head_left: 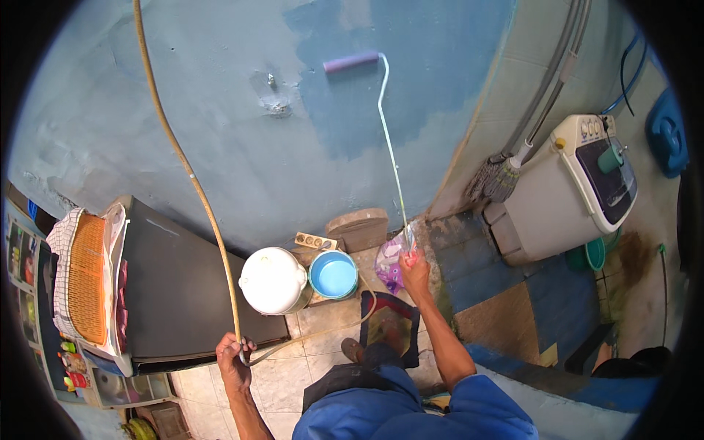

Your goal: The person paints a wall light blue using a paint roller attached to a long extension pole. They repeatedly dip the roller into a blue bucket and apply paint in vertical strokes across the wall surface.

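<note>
My right hand (415, 268) grips the lower end of a long thin roller handle (391, 154). Its purple roller head (352, 62) lies flat against the blue wall (220, 132), at the top of a darker, freshly painted patch (396, 103). My left hand (235, 356) is closed around a tan hose (192, 180) that runs up along the wall and out of the top of the picture. A pail of light blue paint (334, 274) stands on the floor between my hands, below the painted patch.
A white lidded pot (273, 280) sits beside the pail. A dark cabinet (176, 286) with a basket and cloth on top stands at the left. A washing machine (572, 183), a broom (506, 172) and pipes fill the right corner. A power strip (315, 240) lies by the wall.
</note>
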Action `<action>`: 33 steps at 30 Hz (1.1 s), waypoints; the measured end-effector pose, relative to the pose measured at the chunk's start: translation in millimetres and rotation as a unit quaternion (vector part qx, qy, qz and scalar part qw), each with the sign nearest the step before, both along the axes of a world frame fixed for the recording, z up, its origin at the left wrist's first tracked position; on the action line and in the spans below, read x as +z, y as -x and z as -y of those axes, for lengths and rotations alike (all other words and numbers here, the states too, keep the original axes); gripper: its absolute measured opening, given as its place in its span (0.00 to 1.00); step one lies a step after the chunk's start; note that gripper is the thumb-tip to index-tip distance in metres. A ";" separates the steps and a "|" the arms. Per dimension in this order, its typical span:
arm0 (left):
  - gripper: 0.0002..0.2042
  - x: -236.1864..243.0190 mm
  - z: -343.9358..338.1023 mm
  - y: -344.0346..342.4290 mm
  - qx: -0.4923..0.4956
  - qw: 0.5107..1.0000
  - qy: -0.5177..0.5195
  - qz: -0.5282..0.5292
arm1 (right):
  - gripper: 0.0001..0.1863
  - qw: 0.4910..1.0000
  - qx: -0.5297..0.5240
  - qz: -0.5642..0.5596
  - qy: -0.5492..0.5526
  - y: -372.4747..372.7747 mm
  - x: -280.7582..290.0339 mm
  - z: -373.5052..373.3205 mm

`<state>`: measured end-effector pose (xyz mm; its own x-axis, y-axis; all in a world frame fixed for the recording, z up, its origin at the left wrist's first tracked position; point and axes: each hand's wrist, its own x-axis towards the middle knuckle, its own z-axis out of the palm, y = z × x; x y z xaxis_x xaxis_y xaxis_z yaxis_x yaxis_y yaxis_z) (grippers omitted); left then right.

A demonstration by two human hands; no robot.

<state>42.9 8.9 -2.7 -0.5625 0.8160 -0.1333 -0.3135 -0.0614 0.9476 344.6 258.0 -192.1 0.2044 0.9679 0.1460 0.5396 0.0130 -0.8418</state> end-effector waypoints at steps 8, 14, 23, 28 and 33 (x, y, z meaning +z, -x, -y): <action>0.09 1.8 -2.7 -1.9 0.022 1.000 0.004 0.014 | 0.16 0.999 0.029 0.009 0.018 24.0 32.2 11.7; 0.08 2.3 -7.7 -4.0 0.034 0.999 0.001 0.027 | 0.14 0.999 0.024 -0.040 0.005 34.5 52.6 11.0; 0.07 3.0 -19.9 -10.2 0.026 0.999 0.002 0.022 | 0.12 0.999 0.039 -0.028 0.000 30.3 49.8 -9.5; 0.07 -2.2 -21.2 -12.3 0.029 0.999 -0.003 0.035 | 0.13 0.998 0.012 0.055 0.016 -13.4 35.3 52.2; 0.06 -2.9 -28.4 -13.6 0.007 0.999 -0.012 0.041 | 0.14 0.999 -0.009 0.020 -0.023 -34.8 63.7 46.9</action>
